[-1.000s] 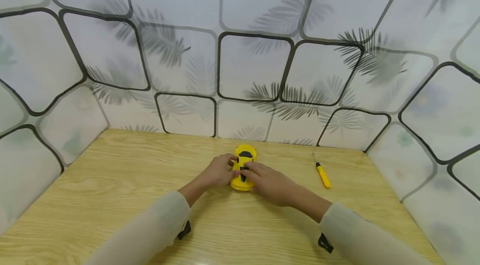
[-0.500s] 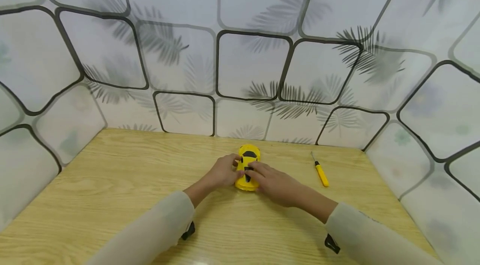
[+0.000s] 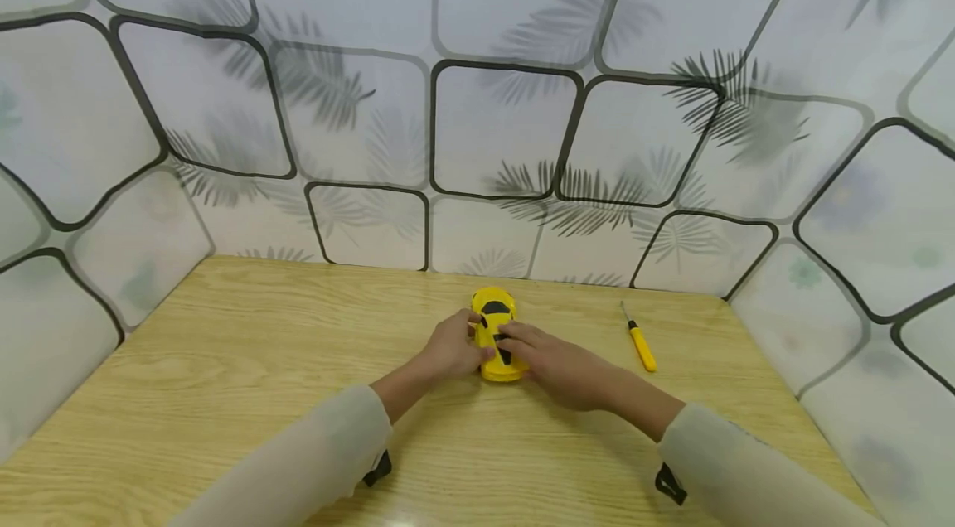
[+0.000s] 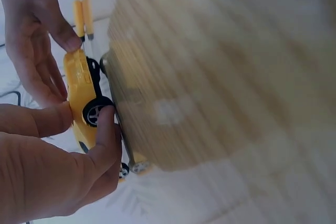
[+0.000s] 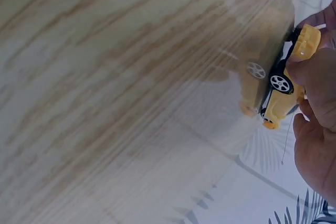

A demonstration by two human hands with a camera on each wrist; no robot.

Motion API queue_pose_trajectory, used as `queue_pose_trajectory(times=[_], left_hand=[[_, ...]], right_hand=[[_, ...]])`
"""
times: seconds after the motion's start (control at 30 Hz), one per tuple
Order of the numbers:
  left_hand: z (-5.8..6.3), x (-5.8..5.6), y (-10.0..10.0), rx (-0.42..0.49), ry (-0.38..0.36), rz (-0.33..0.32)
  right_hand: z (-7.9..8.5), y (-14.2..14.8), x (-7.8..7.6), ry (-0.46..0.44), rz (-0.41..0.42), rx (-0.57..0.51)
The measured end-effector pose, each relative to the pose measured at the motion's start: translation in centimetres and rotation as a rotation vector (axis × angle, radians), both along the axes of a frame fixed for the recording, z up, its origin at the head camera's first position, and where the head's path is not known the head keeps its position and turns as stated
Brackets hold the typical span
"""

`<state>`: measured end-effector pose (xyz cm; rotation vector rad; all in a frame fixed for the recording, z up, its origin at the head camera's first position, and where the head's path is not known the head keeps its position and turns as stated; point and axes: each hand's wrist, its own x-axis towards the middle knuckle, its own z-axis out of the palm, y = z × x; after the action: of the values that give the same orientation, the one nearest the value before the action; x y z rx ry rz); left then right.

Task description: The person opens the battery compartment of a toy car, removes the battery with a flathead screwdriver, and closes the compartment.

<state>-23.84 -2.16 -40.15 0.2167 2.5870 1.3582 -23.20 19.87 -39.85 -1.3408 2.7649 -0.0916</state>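
A yellow toy car with dark windows and a black rear marking stands on its wheels on the wood-grain table. My left hand grips its left side. In the left wrist view the left thumb is on the yellow body, and a finger reaches the black wheel. From the other side my right hand holds the car's rear half, its fingers lying over the roof. The right wrist view shows the right thumb against the body just above a spoked wheel. Part of the car is hidden by the hands.
To the right of the car lies a screwdriver with a yellow handle and thin metal shaft, tip toward the back. A patterned wall covering closes off the table's back and sides. Black straps hang beneath the sleeves.
The car's rear has swung to the right, so the car now points slightly left. Both hands have shifted right with it and kept their hold. The screwdriver has stayed in place.
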Motion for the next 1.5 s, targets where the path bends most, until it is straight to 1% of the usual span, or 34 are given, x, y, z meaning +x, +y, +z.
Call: queue_pose_trajectory(times=[0.13, 0.27, 0.37, 0.43, 0.47, 0.53, 0.67, 0.73, 0.83, 0.93, 1.0, 1.07, 1.17, 1.27, 1.4, 1.5], left_hand=[[0.2, 0.3, 0.5, 0.054, -0.045, 0.026], [0.3, 0.3, 0.4, 0.106, -0.087, 0.022], [0.4, 0.0, 0.0, 0.118, -0.098, 0.003], [0.5, -0.4, -0.6, 0.101, -0.085, -0.014], [0.5, -0.7, -0.9, 0.084, -0.068, -0.028], [0.6, -1.5, -1.4, 0.036, -0.011, -0.065], [0.7, -3.0, -2.5, -0.099, 0.18, -0.174], [0.6, -3.7, -2.8, -0.145, 0.257, -0.231], [0.6, -4.5, -3.0, -0.246, 0.339, -0.308], [0.6, -5.4, -2.9, -0.389, 0.411, -0.392], [0.5, -6.0, -2.9, -0.48, 0.446, -0.443], [0.4, -6.6, -2.9, -0.553, 0.47, -0.494], [0.4, -7.2, -3.1, -0.61, 0.487, -0.55], [0.3, -7.5, -3.3, -0.614, 0.486, -0.577], [0.3, -7.6, -3.4, -0.604, 0.5, -0.581], [0.2, -7.5, -3.5, -0.615, 0.518, -0.581]], right_hand=[[0.1, 0.6, -0.1, -0.046, -0.008, -0.047], [0.2, 1.0, -0.1, -0.073, -0.014, -0.07], [0.3, 1.1, -0.1, -0.075, -0.009, -0.071], [0.4, 1.1, -0.1, -0.07, -0.006, -0.065], [0.4, 1.1, -0.1, -0.068, -0.005, -0.061], [0.5, 1.1, -0.1, -0.061, -0.003, -0.054], [0.6, 1.1, 0.0, -0.057, -0.008, -0.042], [0.7, 1.1, 0.0, -0.06, -0.01, -0.04], [0.7, 1.1, 0.1, -0.066, -0.01, -0.039], [0.7, 1.1, 0.1, -0.069, -0.011, -0.039], [0.7, 1.0, 0.1, -0.068, -0.014, -0.037], [0.6, 1.0, 0.1, -0.068, -0.016, -0.037], [0.6, 0.9, 0.0, -0.067, -0.011, -0.042], [0.7, 0.7, -0.1, -0.058, 0.002, -0.047], [0.8, 0.6, -0.2, -0.033, 0.011, -0.053], [0.7, 0.5, -0.2, -0.019, 0.006, -0.073]])
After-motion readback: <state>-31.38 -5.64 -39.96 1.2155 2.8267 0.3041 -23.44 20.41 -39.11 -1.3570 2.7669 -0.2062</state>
